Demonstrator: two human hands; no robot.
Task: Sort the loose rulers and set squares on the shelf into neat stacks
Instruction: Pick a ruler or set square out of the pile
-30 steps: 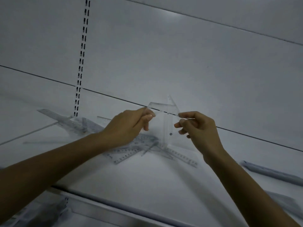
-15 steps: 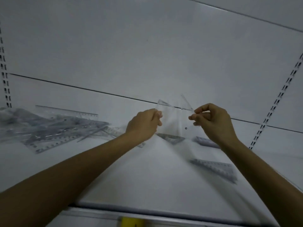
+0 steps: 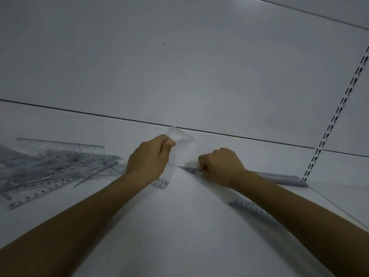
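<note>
Room to move lies mostly on my side: the flat white shelf [image 3: 179, 226] stretches open between my two forearms and on toward its front edge. At the back it meets the white back panel [image 3: 179, 66], which has a thin dark seam [image 3: 79, 112] running across it. At the far right, a slotted metal upright [image 3: 339, 108] comes down to the shelf. The left is closed off by a loose pile of clear plastic rulers [image 3: 50, 164] crossing at many angles, with one ruler end [image 3: 162, 183] poking out from under my left wrist. My left hand [image 3: 147, 160] holds a clear plastic triangular set square [image 3: 182, 136] lifted off the shelf close to the back panel, thumb and curled fingers pinching its near corner. It is see-through, with faint marks along its edges, one point up at the seam and another out to the right. My right hand [image 3: 221, 166] sits knuckles-up just right of it, fingers curled down at the pointed end of a low grey stack of flat plastic pieces [image 3: 283, 178]. That stack runs rightward toward the upright, and I cannot tell whether my fingers grip it or only rest on it. A flat marked ruler [image 3: 249, 208] lies half under my right forearm, blurred.
</note>
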